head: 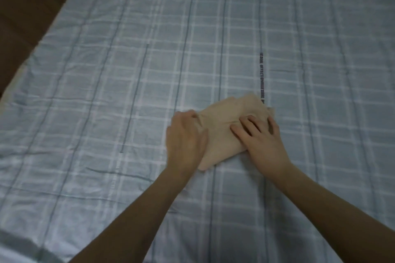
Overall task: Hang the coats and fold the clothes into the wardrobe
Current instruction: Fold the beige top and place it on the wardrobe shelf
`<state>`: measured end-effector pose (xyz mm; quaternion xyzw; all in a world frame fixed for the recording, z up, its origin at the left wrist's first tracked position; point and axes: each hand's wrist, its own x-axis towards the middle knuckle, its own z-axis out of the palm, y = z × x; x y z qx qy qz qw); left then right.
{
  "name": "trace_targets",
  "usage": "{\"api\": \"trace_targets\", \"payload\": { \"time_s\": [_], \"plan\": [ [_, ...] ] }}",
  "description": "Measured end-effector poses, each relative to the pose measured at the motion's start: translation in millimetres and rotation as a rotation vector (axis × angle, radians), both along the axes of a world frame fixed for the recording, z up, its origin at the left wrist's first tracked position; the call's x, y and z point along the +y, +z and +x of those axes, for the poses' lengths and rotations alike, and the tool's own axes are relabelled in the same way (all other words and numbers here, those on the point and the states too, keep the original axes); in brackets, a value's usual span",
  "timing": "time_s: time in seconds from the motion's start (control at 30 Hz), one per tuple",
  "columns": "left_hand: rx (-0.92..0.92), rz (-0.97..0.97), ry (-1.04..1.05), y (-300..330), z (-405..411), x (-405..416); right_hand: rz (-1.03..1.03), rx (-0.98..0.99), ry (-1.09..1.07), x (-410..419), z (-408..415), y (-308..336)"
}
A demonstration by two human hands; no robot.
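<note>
A small beige garment (226, 134), folded into a compact bundle, lies on the bed a little right of centre. My left hand (186, 139) grips its left edge, fingers curled around the fold. My right hand (260, 136) lies flat on the right part of the garment, fingers spread and straight, pressing it down. Both forearms reach in from the bottom of the view. The garment's near right corner is hidden under my right hand.
The bed is covered by a pale blue plaid sheet (128, 92) with a printed text stripe (261, 74) running away from me. A brown floor (25, 17) shows beyond the bed's left edge.
</note>
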<state>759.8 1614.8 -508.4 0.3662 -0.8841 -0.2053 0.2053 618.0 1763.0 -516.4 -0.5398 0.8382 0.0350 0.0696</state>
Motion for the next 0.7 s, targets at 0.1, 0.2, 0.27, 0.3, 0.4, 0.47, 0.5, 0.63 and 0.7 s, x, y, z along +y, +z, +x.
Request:
{"api": "trace_targets", "payload": {
  "time_s": [0.1, 0.2, 0.27, 0.3, 0.4, 0.47, 0.5, 0.63, 0.7],
  "plan": [
    [-0.245, -0.154, -0.512, -8.7, 6.2, 27.8, 0.040, -0.014, -0.018, -12.8, -2.8, 6.3],
    [-0.403, -0.002, -0.491, -24.3, 7.2, 23.8, 0.077, -0.029, -0.004, -19.1, -8.5, 8.8],
    [-0.359, 0.016, -0.515, -23.6, 4.4, 6.9, 0.111, 0.032, 0.042, -22.9, -12.8, 14.7],
    [-0.377, 0.025, -0.547, -18.9, 1.8, -4.6, 0.112, 0.053, 0.067, -24.1, -15.5, 19.3],
    [-0.540, 0.062, -0.645, 22.3, -11.1, -37.5, 0.041, 0.074, 0.103, -23.2, -17.3, 45.8],
    [-0.605, 0.057, -0.693, 55.6, -23.7, -56.3, -0.032, 0.057, 0.090, -22.6, -17.3, 67.6],
    [-0.623, 0.063, -0.712, 80.0, -29.6, -63.6, -0.065, 0.039, 0.090, -22.7, -17.9, 82.9],
    [-0.643, 0.070, -0.773, 158.0, -31.9, -80.3, -0.130, 0.011, 0.191, -27.5, -26.3, 157.1],
    [-0.642, 0.095, -0.756, 196.2, -28.5, -87.0, -0.133, 0.037, 0.273, -33.0, -29.0, 198.8]
  ]
}}
